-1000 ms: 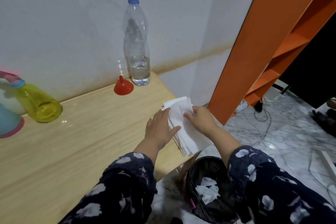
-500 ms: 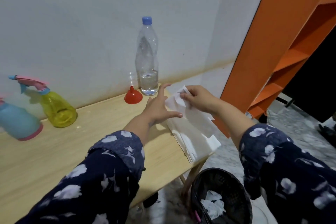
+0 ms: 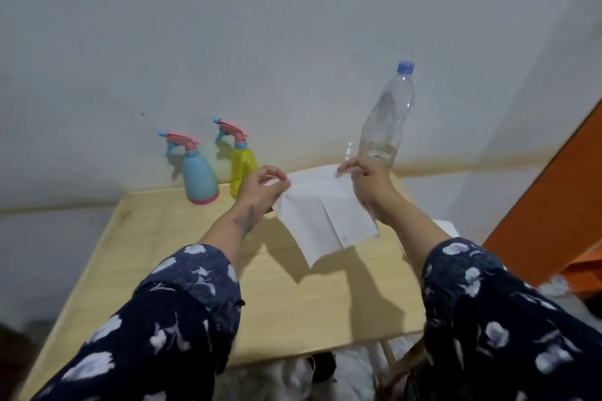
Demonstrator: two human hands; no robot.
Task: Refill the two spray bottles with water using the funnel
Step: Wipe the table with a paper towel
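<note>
A blue spray bottle (image 3: 198,177) and a yellow spray bottle (image 3: 242,164), both with pink triggers, stand at the table's far edge by the wall. A clear water bottle (image 3: 387,120) with a blue cap stands at the far right, a little water in its bottom. Above the table I hold a white paper tissue (image 3: 321,215) spread between both hands: my left hand (image 3: 260,187) pinches its left top corner, my right hand (image 3: 366,177) pinches its right top corner. The funnel is hidden behind the tissue and hands.
The light wooden table (image 3: 182,267) runs from the wall toward me. An orange shelf frame (image 3: 553,215) stands at the right. A corner of the tissue stack (image 3: 446,226) shows behind my right forearm at the table's right edge.
Both hands lifted one tissue off the stack and spread it in the air above the table. My view swung left and up, bringing both spray bottles into the middle.
</note>
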